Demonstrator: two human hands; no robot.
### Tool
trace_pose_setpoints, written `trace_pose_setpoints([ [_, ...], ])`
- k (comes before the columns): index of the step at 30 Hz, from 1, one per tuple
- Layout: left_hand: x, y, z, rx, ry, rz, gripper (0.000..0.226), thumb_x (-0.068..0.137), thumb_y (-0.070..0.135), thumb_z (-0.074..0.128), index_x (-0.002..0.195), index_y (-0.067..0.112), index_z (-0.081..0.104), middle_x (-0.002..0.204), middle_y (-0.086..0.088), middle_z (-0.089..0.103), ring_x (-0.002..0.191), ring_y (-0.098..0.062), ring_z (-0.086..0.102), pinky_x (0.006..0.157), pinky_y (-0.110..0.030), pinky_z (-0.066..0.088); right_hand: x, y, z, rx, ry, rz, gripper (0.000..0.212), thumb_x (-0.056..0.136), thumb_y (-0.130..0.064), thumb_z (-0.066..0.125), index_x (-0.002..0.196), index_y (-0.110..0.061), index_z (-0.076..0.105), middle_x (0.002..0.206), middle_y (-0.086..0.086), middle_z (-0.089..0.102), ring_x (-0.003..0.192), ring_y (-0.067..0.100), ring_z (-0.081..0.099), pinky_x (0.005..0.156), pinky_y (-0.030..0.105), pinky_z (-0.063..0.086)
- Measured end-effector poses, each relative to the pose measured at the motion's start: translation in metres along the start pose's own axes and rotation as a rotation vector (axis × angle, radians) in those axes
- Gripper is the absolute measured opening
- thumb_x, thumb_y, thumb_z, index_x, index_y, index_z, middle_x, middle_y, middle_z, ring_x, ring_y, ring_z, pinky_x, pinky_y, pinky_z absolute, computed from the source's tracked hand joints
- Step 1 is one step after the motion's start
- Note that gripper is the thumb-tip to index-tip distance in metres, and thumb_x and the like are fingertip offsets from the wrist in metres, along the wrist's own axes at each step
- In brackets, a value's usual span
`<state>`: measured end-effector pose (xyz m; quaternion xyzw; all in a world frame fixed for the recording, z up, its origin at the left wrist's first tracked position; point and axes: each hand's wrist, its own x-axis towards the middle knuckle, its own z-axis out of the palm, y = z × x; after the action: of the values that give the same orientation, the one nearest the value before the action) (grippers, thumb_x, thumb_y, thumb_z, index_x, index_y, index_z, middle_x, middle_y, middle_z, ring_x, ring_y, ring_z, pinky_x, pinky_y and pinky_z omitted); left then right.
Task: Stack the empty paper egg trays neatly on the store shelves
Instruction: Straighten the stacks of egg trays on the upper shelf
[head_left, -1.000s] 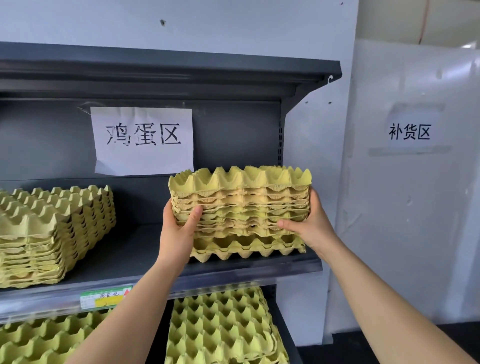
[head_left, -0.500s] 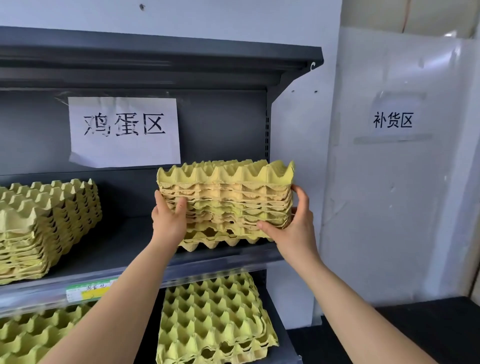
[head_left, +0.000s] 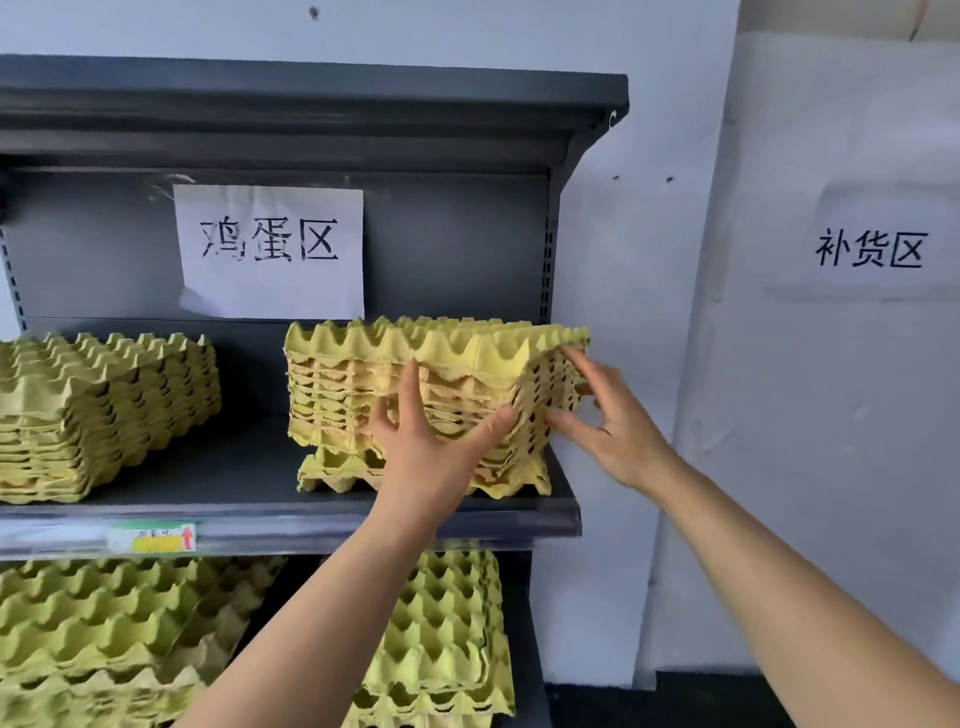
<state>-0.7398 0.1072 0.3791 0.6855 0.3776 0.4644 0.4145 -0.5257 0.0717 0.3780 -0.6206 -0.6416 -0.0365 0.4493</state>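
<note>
A stack of yellow-green paper egg trays (head_left: 353, 395) rests on the right end of the dark middle shelf (head_left: 249, 499), its lowest tray set slightly askew. My left hand (head_left: 431, 447) lies flat against the stack's front face, fingers spread. My right hand (head_left: 608, 421) touches the stack's right side with its fingers apart. Neither hand grips a tray.
A second stack of trays (head_left: 104, 410) sits at the left of the same shelf. More tray stacks lie on the lower shelf at the left (head_left: 104, 623) and right (head_left: 447, 639). A paper sign (head_left: 270, 249) hangs on the shelf back, and a white wall (head_left: 649, 312) stands right of the unit.
The stack, held between both hands in the air before, now rests on the shelf. My left hand moved from its left side to its front, and both hands opened.
</note>
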Motion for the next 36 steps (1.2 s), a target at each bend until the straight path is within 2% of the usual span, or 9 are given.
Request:
trace_pose_setpoints([
  [3, -0.002, 0.004, 0.019, 0.065, 0.070, 0.014, 0.122, 0.062, 0.057, 0.081, 0.149, 0.051, -0.004, 0.160, 0.000, -0.015, 0.144, -0.034, 0.022, 0.108, -0.051, 0.034, 0.017, 0.022, -0.008, -0.134, -0.085, -0.078, 0.105, 0.070, -0.045, 0.080, 0.147, -0.046, 0.009, 0.156, -0.004, 0.014, 0.142, 0.018, 0.020, 0.115, 0.045, 0.024],
  [5, -0.003, 0.007, 0.027, 0.126, 0.120, 0.009, 0.125, 0.062, 0.057, 0.081, 0.148, 0.051, -0.008, 0.159, -0.004, -0.018, 0.144, -0.037, 0.020, 0.107, -0.051, 0.035, 0.027, 0.030, -0.012, -0.273, -0.079, -0.129, 0.120, 0.062, -0.046, 0.085, 0.148, -0.045, 0.002, 0.159, -0.001, 0.003, 0.145, 0.024, 0.010, 0.116, 0.048, 0.018],
  [10, 0.001, 0.010, 0.032, 0.235, 0.162, 0.008, 0.117, 0.065, 0.053, 0.082, 0.147, 0.054, -0.001, 0.159, -0.008, -0.016, 0.140, -0.042, 0.028, 0.104, -0.050, 0.041, 0.054, 0.038, -0.009, -0.448, -0.057, -0.260, 0.131, 0.054, -0.058, 0.082, 0.152, -0.025, 0.002, 0.159, 0.007, 0.010, 0.146, 0.026, 0.007, 0.118, 0.048, 0.008],
  [14, 0.000, 0.011, 0.033, 0.252, 0.163, 0.067, 0.097, 0.068, 0.040, 0.086, 0.137, 0.051, 0.019, 0.152, -0.009, 0.006, 0.118, -0.034, 0.044, 0.092, -0.031, 0.040, 0.059, 0.043, -0.004, -0.370, -0.001, -0.357, 0.123, 0.052, -0.056, 0.081, 0.150, -0.018, 0.017, 0.148, 0.004, 0.029, 0.140, 0.024, 0.023, 0.117, 0.045, 0.010],
  [19, -0.004, 0.011, 0.028, 0.224, 0.208, 0.107, 0.093, 0.066, 0.041, 0.086, 0.137, 0.043, 0.026, 0.146, -0.008, 0.024, 0.106, -0.021, 0.040, 0.090, -0.031, 0.033, 0.058, 0.040, -0.003, -0.317, 0.035, -0.430, 0.111, 0.055, -0.049, 0.083, 0.144, -0.013, 0.028, 0.144, 0.006, 0.035, 0.137, 0.022, 0.027, 0.116, 0.033, 0.007],
  [23, -0.006, 0.011, 0.012, 0.185, 0.202, 0.129, 0.091, 0.056, 0.053, 0.085, 0.128, 0.051, 0.029, 0.145, -0.004, 0.031, 0.117, -0.022, 0.043, 0.106, -0.043, 0.039, 0.056, 0.023, -0.012, -0.272, 0.050, -0.461, 0.103, 0.057, -0.054, 0.072, 0.141, -0.011, 0.032, 0.137, 0.007, 0.040, 0.131, 0.022, 0.030, 0.115, 0.040, 0.018],
  [27, 0.001, 0.007, -0.012, 0.129, 0.152, 0.152, 0.087, 0.043, 0.068, 0.083, 0.113, 0.069, 0.031, 0.136, 0.004, 0.037, 0.115, -0.039, 0.056, 0.095, -0.057, 0.049, 0.051, 0.003, -0.018, -0.304, 0.043, -0.457, 0.106, 0.056, -0.031, 0.084, 0.143, -0.014, 0.027, 0.137, 0.005, 0.036, 0.132, 0.020, 0.023, 0.114, 0.041, 0.020],
  [31, 0.017, -0.001, -0.041, 0.057, 0.076, 0.198, 0.086, 0.060, 0.042, 0.088, 0.124, 0.062, 0.034, 0.139, 0.003, 0.038, 0.097, -0.020, 0.062, 0.080, -0.046, 0.059, 0.045, -0.019, -0.014, -0.370, 0.098, -0.432, 0.107, 0.057, -0.028, 0.085, 0.145, -0.016, 0.024, 0.135, 0.003, 0.034, 0.131, 0.021, 0.018, 0.113, 0.041, 0.019],
  [36, 0.049, -0.016, -0.080, -0.046, -0.085, 0.181, 0.099, 0.061, 0.034, 0.089, 0.136, 0.059, 0.029, 0.149, -0.001, 0.036, 0.102, -0.022, 0.067, 0.074, -0.043, 0.059, 0.042, -0.048, 0.015, -0.499, 0.160, -0.404, 0.108, 0.061, -0.031, 0.083, 0.145, -0.016, 0.017, 0.132, 0.004, 0.035, 0.130, 0.023, 0.016, 0.115, 0.051, 0.012],
])
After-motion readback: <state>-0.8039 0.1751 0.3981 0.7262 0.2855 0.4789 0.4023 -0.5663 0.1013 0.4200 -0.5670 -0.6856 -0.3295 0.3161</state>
